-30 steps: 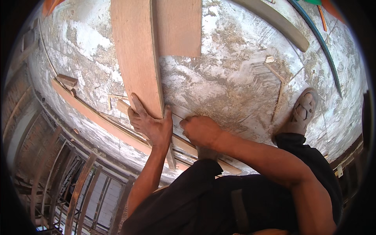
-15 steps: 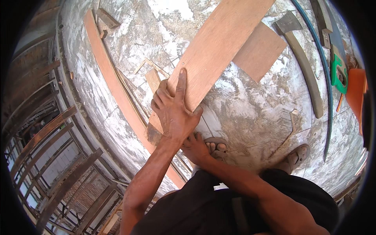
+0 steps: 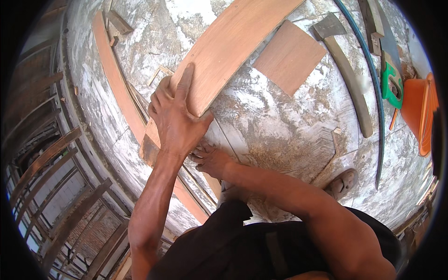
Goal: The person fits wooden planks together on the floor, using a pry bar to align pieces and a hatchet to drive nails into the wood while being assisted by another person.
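Observation:
My left hand (image 3: 175, 114) is closed around the near end of a long plywood board (image 3: 224, 46), its index finger stretched along the top face and its thumb at the edge. The board slants away to the upper right and is cut off by the view's rim. Just below, my right hand (image 3: 212, 161) sits close to the left wrist with bent fingers. Its fingertips are partly hidden, and what they grip cannot be made out. Beneath my left hand, a piece of wood with a dark stained end (image 3: 149, 150) pokes out.
A plywood square (image 3: 291, 58) lies right of the board. Farther right are an axe (image 3: 347, 77), a dark blue strip (image 3: 377, 93), a green-handled saw (image 3: 392, 86) and an orange container (image 3: 415, 105). A long narrow strip (image 3: 114, 79) lies left, near wooden frames (image 3: 70, 219).
The plywood board and my left hand have shifted left, leaving more of the plywood square uncovered. My right hand has risen slightly toward the board's end. The whole view has shifted somewhat too.

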A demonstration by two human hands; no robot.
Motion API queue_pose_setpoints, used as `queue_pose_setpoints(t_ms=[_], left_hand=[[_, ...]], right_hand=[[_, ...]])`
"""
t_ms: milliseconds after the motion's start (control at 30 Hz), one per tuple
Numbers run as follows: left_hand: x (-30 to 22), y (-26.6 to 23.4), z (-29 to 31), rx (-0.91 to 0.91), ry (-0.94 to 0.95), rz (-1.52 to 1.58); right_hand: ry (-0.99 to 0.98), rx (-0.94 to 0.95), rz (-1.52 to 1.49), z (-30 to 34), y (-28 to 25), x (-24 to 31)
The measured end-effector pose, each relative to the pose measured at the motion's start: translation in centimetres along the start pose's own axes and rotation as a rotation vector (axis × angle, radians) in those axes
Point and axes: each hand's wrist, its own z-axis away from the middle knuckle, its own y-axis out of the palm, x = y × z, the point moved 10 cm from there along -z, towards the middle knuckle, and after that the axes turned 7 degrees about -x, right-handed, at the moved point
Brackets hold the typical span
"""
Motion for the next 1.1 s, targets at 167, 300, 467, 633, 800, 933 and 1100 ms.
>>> queue_pose_setpoints(t_ms=[167, 300, 467, 633, 800, 933, 1100], left_hand=[[0.6, -0.4, -0.8, -0.006, -0.017, -0.028], [0.4, -1.7, -1.7, -0.100, 0.011, 0.011], [1.1, -3.3, -3.3, -0.149, -0.052, 0.264], [2.3, -3.6, -3.1, -0.120, -0.070, 0.164], [3.1, -1.1, -1.3, -0.030, -0.085, 0.284], [3.4, 0.0, 0.6, -0.017, -0.104, 0.329], [3.0, 2.1, 1.8, -0.062, -0.085, 0.306]], right_hand=[[0.146, -0.043, 0.232, -2.9, 0.1, -0.9], [0.343, -0.206, 0.347, -2.2, -6.4, -7.9], [0.442, -0.204, 0.378, 4.8, -18.8, -15.7], [0.523, -0.272, 0.434, 10.6, -23.9, -19.6], [0.612, -0.357, 0.496, 13.5, -26.2, -21.1], [0.730, -0.310, 0.451, 13.6, -26.6, -21.3], [0.712, -0.384, 0.450, 14.1, -24.9, -20.7]])
